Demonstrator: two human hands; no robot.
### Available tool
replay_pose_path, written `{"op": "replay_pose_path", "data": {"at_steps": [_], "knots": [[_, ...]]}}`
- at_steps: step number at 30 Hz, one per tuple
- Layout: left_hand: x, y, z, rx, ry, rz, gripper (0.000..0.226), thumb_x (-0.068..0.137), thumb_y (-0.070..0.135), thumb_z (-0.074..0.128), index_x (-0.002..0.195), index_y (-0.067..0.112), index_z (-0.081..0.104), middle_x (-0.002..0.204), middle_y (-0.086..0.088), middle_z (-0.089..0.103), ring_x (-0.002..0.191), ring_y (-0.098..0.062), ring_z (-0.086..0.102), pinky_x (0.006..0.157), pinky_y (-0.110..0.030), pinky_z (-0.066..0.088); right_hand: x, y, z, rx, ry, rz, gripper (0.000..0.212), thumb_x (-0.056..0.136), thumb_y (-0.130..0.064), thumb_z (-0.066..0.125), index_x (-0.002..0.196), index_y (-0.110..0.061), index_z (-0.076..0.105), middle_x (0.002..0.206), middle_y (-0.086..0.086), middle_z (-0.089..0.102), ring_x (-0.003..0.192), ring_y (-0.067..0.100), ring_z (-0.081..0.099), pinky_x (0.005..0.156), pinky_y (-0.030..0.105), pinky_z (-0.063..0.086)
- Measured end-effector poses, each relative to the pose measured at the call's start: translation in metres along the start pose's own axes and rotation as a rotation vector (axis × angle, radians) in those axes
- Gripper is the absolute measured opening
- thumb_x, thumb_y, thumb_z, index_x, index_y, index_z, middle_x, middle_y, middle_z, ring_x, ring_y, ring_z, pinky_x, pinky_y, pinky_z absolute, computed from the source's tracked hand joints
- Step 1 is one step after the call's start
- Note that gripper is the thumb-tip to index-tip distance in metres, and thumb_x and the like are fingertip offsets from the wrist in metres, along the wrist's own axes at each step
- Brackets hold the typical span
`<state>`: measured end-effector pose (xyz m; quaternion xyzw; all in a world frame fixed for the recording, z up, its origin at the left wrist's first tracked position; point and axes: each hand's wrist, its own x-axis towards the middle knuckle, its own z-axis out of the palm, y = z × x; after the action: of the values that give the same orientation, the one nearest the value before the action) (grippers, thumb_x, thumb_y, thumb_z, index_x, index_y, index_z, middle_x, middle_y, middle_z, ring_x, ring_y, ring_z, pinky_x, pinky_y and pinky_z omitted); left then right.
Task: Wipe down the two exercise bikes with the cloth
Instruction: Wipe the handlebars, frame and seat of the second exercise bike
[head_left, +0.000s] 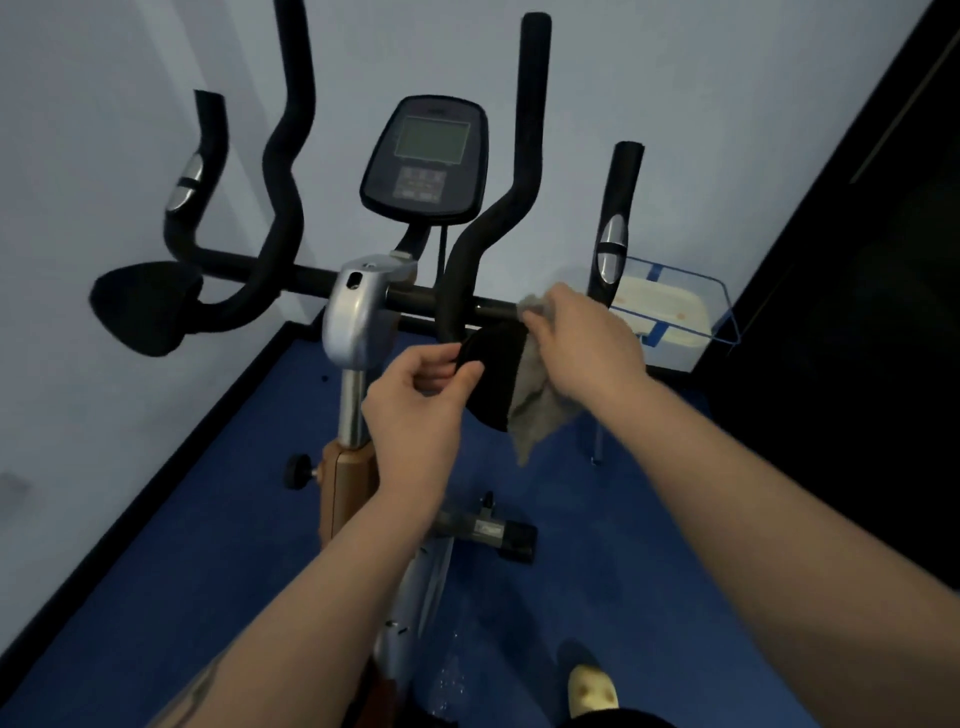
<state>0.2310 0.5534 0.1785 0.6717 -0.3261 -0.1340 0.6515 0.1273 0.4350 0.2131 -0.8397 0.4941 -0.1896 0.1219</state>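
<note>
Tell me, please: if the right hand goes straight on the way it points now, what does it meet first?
The right hand, holding the cloth, points up-left along the handlebar crossbar. It would probably first meet the black curved handle; depth is unclear.

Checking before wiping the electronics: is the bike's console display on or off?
Looks off: the console display is a plain grey-green panel with no digits or glow. The picture is blurred, so faint readouts could be missed.

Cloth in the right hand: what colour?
Grey-beige cloth, gripped by the right hand; head view.
</note>
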Motion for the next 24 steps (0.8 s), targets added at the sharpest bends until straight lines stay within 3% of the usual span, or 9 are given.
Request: {"op": "replay_pose_path", "data": {"at_steps": [3,6,10,12,16,19,22,24], "knots": [[-0.005,0.003,0.005,0.018,0.065,-0.012,0.013,0.080,0.015,0.079,0.091,0.019,0.073,0.077,0.008,0.069,0.069,0.006,0.061,0.067,-0.008,0.047,0.017,-0.009,-0.005,-0.066,-0.122,-0.149,0.032,0.102,-0.043,0.034,0.104,-0.017,0.054,0.089,-0.001,0.049,0.084,0.022,0.050,0.064,0.033,0.031],[-0.008,0.007,0.006,0.032,0.095,-0.032,0.009,0.083,0.015,0.076,0.092,0.016,0.074,0.079,0.005,0.070,0.070,0.004,0.062,0.067,-0.009,0.048,-0.003,0.001,0.003,-0.134,0.012,-0.267,0.030,0.103,-0.040,0.030,0.109,-0.018,0.050,0.089,0.002,0.050,0.076,0.023,0.048,0.060,0.034,0.032],[-0.007,0.015,0.005,0.067,0.090,-0.050,0.006,0.084,0.013,0.075,0.090,0.015,0.074,0.075,0.007,0.069,0.068,0.005,0.061,0.065,-0.009,0.047,0.001,0.015,-0.003,-0.137,-0.137,-0.222,0.030,0.104,-0.040,0.024,0.098,-0.018,0.044,0.076,0.000,0.049,0.060,0.018,0.042,0.050,0.032,0.026],[-0.008,0.018,0.006,0.082,0.098,-0.059,0.006,0.084,0.012,0.074,0.090,0.015,0.074,0.075,0.007,0.069,0.068,0.005,0.061,0.065,-0.009,0.047,0.013,0.003,-0.002,-0.183,-0.165,-0.226,0.030,0.104,-0.038,0.023,0.096,-0.018,0.044,0.082,0.004,0.056,0.063,0.019,0.043,0.053,0.033,0.026],[-0.012,0.020,0.007,0.058,0.121,-0.101,0.008,0.085,0.012,0.073,0.093,0.015,0.075,0.079,0.005,0.071,0.072,0.003,0.063,0.067,-0.011,0.050,-0.009,-0.005,0.007,-0.227,0.082,-0.306,0.025,0.104,-0.029,0.032,0.115,-0.017,0.051,0.099,0.006,0.058,0.084,0.025,0.054,0.058,0.033,0.030],[-0.008,0.022,0.001,0.079,0.048,-0.116,0.010,0.085,0.013,0.073,0.095,0.013,0.075,0.081,0.005,0.071,0.074,0.005,0.064,0.067,-0.008,0.048,-0.029,0.016,0.003,-0.045,0.061,-0.328,0.023,0.101,-0.028,0.041,0.123,-0.026,0.049,0.104,0.004,0.051,0.085,0.021,0.050,0.058,0.032,0.036],[0.000,0.023,-0.007,0.121,-0.035,-0.111,0.009,0.083,0.012,0.075,0.092,0.014,0.075,0.077,0.008,0.071,0.071,0.005,0.064,0.067,-0.008,0.048,-0.010,0.024,-0.002,-0.020,-0.038,-0.313,0.013,0.101,-0.035,0.036,0.106,-0.026,0.042,0.093,-0.001,0.047,0.068,0.016,0.044,0.050,0.030,0.029],[0.005,0.023,-0.009,0.136,-0.061,-0.124,0.008,0.081,0.012,0.077,0.088,0.015,0.076,0.072,0.008,0.070,0.067,0.005,0.063,0.066,-0.008,0.048,0.008,0.008,-0.001,-0.036,-0.029,-0.271,0.015,0.102,-0.035,0.032,0.098,-0.023,0.040,0.086,-0.002,0.045,0.071,0.018,0.046,0.051,0.031,0.025]]}}
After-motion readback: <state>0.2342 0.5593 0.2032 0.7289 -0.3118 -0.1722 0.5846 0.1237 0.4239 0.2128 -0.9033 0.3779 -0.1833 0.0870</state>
